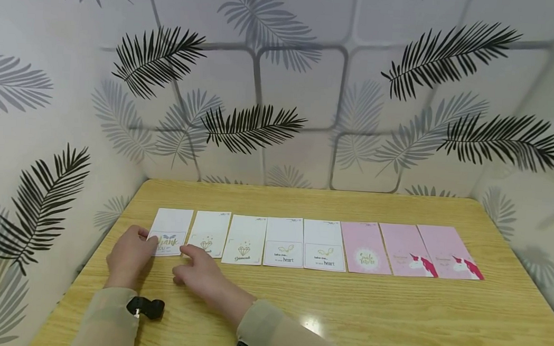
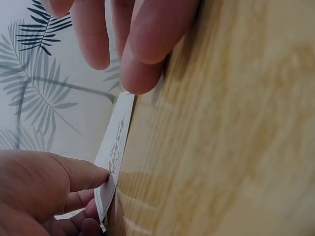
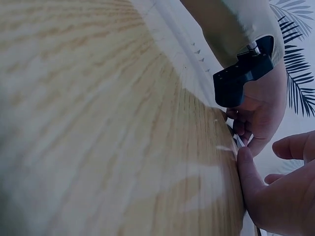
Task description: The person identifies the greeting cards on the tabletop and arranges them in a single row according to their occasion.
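Note:
My left hand (image 1: pixel 130 254) pinches the left edge of a white card (image 1: pixel 173 220) with "Thank you" lettering, its thumb on the printed face. Seen in the left wrist view, the card (image 2: pixel 117 129) lies low along the wood, with fingers of the left hand (image 2: pixel 34 191) partly behind it. My right hand (image 1: pixel 204 278) reaches in from the other side, its index fingertip at the card's lower right corner. Those right fingers hold nothing that I can see. Beside this card lies a white card with a diamond print (image 1: pixel 210 227), partly covered at its lower corner.
Further right along the row lie another diamond card (image 1: pixel 244 232), two "heart" cards (image 1: pixel 284 229) (image 1: pixel 322 231), a pink "Smile More" card (image 1: pixel 361 233) and two pink unicorn cards (image 1: pixel 399 238) (image 1: pixel 437 238). The wooden table (image 1: pixel 392 317) meets a leaf-patterned wall covering (image 1: pixel 301 90).

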A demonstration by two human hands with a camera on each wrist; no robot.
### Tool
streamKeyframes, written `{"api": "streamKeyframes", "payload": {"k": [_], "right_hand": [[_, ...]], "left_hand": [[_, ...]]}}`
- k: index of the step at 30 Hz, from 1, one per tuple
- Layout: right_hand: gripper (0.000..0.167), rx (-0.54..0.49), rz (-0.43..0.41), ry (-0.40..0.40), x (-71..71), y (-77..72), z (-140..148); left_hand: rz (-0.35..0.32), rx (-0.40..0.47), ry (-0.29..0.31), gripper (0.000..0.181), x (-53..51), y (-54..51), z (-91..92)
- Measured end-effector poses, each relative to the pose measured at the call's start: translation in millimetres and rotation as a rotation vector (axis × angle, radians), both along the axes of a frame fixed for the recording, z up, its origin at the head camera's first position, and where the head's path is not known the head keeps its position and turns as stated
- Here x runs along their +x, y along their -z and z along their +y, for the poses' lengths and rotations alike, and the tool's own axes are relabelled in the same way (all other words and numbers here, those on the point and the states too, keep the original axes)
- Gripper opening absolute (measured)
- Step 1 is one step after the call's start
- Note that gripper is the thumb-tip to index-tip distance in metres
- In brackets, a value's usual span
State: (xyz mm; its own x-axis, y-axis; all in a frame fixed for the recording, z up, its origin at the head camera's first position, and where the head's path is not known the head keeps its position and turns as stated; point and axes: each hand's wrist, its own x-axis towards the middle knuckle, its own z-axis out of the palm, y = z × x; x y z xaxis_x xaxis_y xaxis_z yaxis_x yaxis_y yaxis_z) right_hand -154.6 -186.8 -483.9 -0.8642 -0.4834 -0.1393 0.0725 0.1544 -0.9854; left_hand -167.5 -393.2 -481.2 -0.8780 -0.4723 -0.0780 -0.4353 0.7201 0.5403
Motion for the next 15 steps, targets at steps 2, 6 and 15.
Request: {"api": "streamKeyframes", "payload": {"k": [2, 6, 15], "right_hand": [[0.063, 0.004, -0.002, 0.001, 0.2, -0.2, 0.6], [0.063, 0.012, 0.002, -0.012, 0.6, -0.2, 2.1], [0.063, 0.006, 0.021, -0.027, 2.0, 3.3, 3.4]], "left_hand": [[-0.001, -0.012, 0.001, 0.037, -0.8, 0.7, -0.1], [-0.004, -0.036, 0.001, 0.034, -2.6, 2.7, -0.3], [-0.006, -0.061, 0.001, 0.034, -3.1, 6.0, -0.3]]}}
